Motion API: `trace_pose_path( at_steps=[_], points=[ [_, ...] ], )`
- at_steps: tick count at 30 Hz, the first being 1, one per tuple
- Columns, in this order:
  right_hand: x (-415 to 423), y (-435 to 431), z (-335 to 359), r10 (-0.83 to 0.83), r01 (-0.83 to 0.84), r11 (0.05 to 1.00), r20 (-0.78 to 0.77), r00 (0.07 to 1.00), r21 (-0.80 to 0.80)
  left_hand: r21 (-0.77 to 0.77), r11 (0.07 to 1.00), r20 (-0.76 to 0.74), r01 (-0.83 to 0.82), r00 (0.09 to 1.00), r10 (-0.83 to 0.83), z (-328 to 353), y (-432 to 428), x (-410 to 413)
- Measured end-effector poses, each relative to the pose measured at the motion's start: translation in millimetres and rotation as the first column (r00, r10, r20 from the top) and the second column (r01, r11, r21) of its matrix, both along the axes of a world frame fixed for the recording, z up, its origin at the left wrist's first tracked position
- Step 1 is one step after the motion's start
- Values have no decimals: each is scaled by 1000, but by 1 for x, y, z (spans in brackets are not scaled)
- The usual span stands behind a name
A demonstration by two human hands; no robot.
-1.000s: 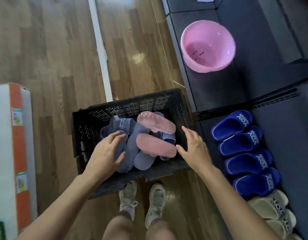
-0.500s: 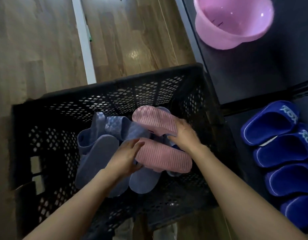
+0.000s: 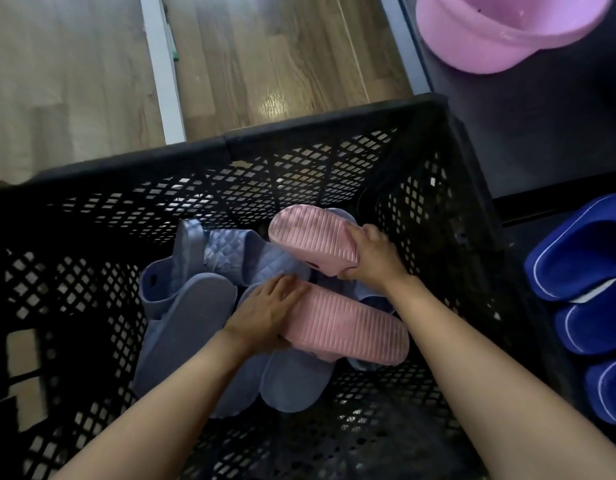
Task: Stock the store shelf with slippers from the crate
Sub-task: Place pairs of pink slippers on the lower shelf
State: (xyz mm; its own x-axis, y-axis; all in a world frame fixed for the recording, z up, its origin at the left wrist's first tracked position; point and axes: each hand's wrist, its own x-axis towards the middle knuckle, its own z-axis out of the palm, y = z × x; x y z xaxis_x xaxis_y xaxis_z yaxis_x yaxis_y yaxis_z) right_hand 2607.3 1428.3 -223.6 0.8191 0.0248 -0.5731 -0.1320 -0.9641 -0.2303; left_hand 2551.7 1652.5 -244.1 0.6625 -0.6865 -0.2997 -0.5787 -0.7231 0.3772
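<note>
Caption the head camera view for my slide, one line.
Right hand grips far pink slipper, left hand holds near pink slipper, both soles up in black crate.

2 pink slippers (image 3: 344, 327), 3 royal-blue slippers (image 3: 576, 251), 1 crate (image 3: 299, 143), 1 basin (image 3: 490, 39).

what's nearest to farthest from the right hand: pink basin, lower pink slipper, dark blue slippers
From the right hand, gripping the upper pink slipper:
1. lower pink slipper, just below, in the crate
2. dark blue slippers, off to the right
3. pink basin, top right
</note>
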Motion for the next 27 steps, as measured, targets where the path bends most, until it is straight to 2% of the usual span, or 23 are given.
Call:
trace_pose_path(
  at_steps=[2, 4, 7, 9, 11, 13, 18, 21, 24, 27],
  points=[
    [2, -1, 6, 6, -6, 999, 5, 1000, 36, -20, 1000, -46, 11, 999, -12, 4, 1, 4],
    [2, 0, 15, -28, 31, 995, -31, 999, 97, -13, 1000, -154, -9, 988, 7, 13, 3, 6],
    [-5, 3, 32, -187, 209, 961, -131, 974, 180, 79, 989, -414, -128, 898, 149, 37, 10, 3],
    [-13, 4, 45, -289, 338, 884, -192, 938, 323, 93, 971, -512, -222, 825, 238, 51, 15, 1],
    [-24, 2, 60, -349, 440, 766, -273, 897, 469, 108, 962, -543, -250, 796, 268, 65, 17, -3],
    [-35, -2, 71, -366, 496, 714, -341, 866, 494, 91, 955, -552, -281, 785, 283, 76, 17, -9],
    [-56, -9, 117, -291, 533, 658, -473, 831, 532, 69, 912, -517, -405, 767, 380, 106, 28, -23],
    [-70, -12, 149, -287, 570, 650, -532, 797, 503, 20, 885, -564, -466, 726, 394, 141, 38, -27],
    [-88, -14, 181, -327, 592, 638, -522, 788, 493, -49, 856, -592, -516, 705, 391, 189, 43, -29],
    [-107, -14, 222, -397, 591, 643, -447, 802, 488, -104, 847, -570, -522, 729, 379, 244, 49, -28]
  ],
)
